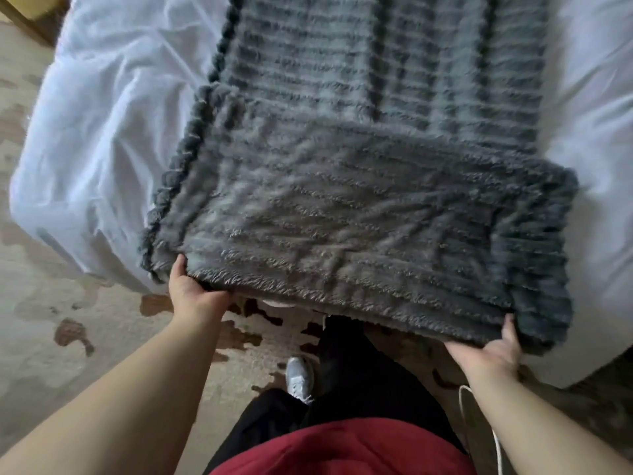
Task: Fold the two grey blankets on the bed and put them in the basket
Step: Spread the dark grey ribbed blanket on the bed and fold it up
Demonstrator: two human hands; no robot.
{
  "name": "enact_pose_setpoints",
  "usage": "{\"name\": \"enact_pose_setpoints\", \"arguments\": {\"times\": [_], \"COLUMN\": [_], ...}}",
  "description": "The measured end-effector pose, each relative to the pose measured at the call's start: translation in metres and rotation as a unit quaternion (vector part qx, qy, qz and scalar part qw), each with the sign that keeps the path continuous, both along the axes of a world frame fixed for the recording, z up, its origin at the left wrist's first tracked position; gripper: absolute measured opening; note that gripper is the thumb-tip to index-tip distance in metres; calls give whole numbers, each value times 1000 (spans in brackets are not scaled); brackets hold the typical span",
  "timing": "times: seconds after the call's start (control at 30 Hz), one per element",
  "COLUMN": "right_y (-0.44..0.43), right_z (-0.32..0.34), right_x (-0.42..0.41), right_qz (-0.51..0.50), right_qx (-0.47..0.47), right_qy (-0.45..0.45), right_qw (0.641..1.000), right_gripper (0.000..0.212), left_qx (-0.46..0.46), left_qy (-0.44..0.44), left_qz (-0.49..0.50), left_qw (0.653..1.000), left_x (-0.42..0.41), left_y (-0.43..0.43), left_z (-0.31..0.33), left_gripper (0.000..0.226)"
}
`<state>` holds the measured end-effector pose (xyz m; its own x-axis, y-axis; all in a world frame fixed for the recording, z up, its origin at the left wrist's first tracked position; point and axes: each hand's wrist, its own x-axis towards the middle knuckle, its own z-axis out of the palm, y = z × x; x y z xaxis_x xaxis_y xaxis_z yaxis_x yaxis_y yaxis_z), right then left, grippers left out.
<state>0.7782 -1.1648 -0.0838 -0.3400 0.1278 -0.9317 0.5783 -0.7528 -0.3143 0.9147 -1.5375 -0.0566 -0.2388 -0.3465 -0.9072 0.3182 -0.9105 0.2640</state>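
Grey blanket [359,186] spread lengthwise on white bed [113,108], left hand [191,286] and right hand [493,354] each grasping its raised near edge

Grey ribbed blanket [359,207], white bed sheet [113,132], beige brown-blotched carpet [68,320], red top [342,447]

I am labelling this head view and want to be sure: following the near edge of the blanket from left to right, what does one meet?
In order: patterned carpet → left hand, gripping the edge → grey blanket → right hand, gripping the other corner → white sheet of the bed.
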Motion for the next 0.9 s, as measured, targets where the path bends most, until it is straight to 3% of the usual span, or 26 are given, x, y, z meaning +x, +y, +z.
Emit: {"name": "enact_pose_setpoints", "arguments": {"times": [0.1,0.17,0.33,0.53,0.67,0.9], "right_y": [3,4,10,36,55,80], "right_z": [37,66,143,185,169,145], "right_x": [0,0,12,50,92,155], "right_qz": [-4,-30,-51,-92,-137,-140], "right_qx": [84,112,98,52,53,38], "right_qy": [1,23,160,278,262,197], "right_qw": [996,993,981,955,954,970], "right_gripper": [50,50,20,25,25,16], "left_qx": [-45,-61,-117,-140,-128,-111], "left_qy": [8,28,87,189,190,110], "left_qz": [-28,-36,-21,52,79,78], "left_qw": [999,997,989,971,970,985], "left_x": [3,6,25,63,100,155], "left_y": [3,7,17,30,55,74], "left_z": [37,65,129,176,177,153], "left_gripper": [29,28,33,38,27,27]}}
